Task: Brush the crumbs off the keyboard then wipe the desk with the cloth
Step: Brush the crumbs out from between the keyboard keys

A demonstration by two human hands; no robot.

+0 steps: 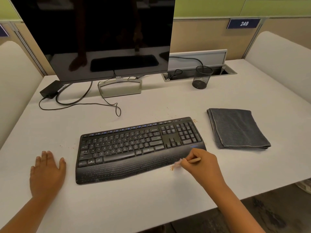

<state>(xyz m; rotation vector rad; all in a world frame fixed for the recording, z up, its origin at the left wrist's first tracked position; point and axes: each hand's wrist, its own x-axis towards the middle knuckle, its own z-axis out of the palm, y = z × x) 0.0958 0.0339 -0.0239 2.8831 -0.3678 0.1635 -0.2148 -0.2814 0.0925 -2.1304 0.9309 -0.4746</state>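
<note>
The right hand [200, 163] reaches in from the lower right, its fingers [185, 163] curled and pinched round a small brush [193, 160] with a pale wooden handle. The blurred bristles point left and down, at the front right edge of the keyboard [139, 148]. A small heap of crumbs [171, 168] lies on the surface [134, 207] just below and left of those fingers. The left hand [47, 172] lies palm down on the surface, fingers straight and close together, thumb spread toward the keyboard's left end, just apart from it.

The near edge of the surface runs slantwise behind the right forearm; bare surface lies between the two wrists. To the right of the brush-holding fingers, well apart, a folded grey cloth [237, 128] lies flat. More crumbs are scattered beyond the keyboard's far right corner.

Farther off stand a black mesh cup [202, 77], a cable tray [198, 73] with its flap raised, a power brick [49, 89] with looping cables, and a dark monitor [101, 36] marked "DELL". A blue sign [244, 23] on the partition reads "249".
</note>
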